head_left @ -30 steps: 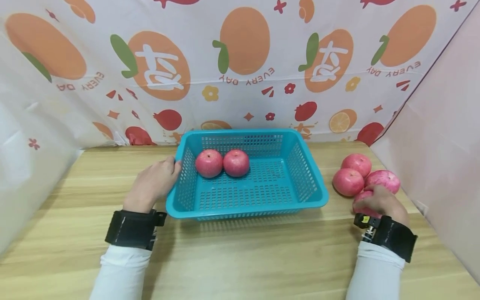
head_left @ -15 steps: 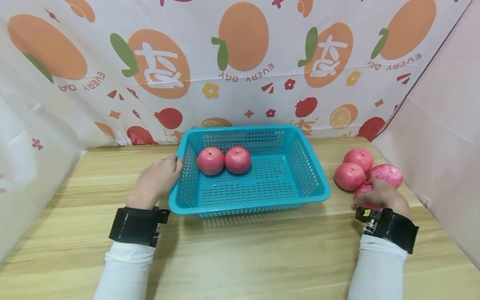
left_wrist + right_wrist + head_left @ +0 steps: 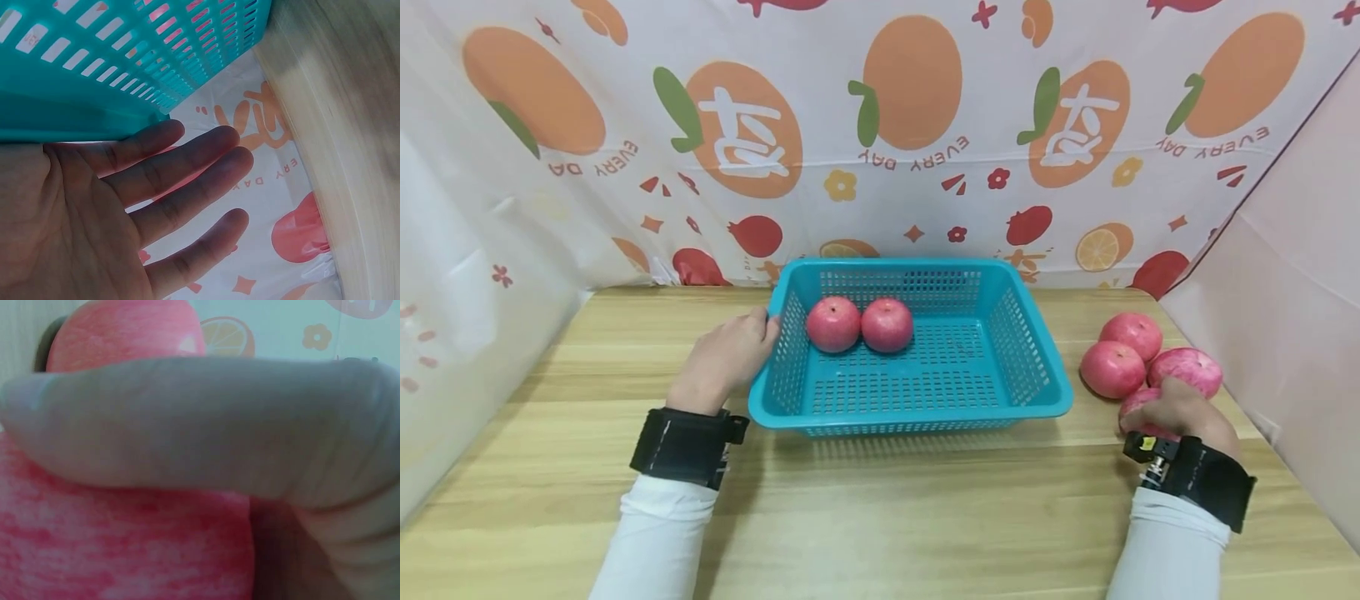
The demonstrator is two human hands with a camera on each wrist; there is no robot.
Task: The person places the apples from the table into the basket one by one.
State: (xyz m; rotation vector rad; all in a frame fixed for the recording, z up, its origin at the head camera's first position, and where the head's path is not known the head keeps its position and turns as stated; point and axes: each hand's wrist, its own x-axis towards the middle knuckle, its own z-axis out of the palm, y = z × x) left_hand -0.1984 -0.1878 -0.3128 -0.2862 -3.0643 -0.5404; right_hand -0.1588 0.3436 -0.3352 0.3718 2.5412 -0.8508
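Thumb (image 3: 156,425) laid across its side, the person's right grip (image 3: 1183,410) holds a round, pinkish-red apple (image 3: 1138,402) near the right edge of the pale, wood-grained desk (image 3: 925,517). Most of this apple is covered by the grip, so whether it touches the desk cannot be told. Close around it are three more: a streaked pink-and-white apple (image 3: 1198,372) just behind the knuckles, a plain red apple (image 3: 1112,369) to the left, and a rosy, round apple (image 3: 1132,335) at the back of the cluster.

In the middle of the desk stands a turquoise, rectangular plastic basket (image 3: 917,421) with slotted walls and floor, well apart from the right grip. Inside, toward the back left, two glossy red apples (image 3: 861,327) sit side by side.

The person's left grip (image 3: 726,358) rests against the basket's left rim, its fingers (image 3: 187,162) loosely extended and a little spread along the outside. Each wrist wears a black strap, the left strap (image 3: 679,444) and the right strap (image 3: 1210,483), above white sleeves (image 3: 658,533). Behind hangs a white cloth (image 3: 985,100) printed with orange and red fruit.
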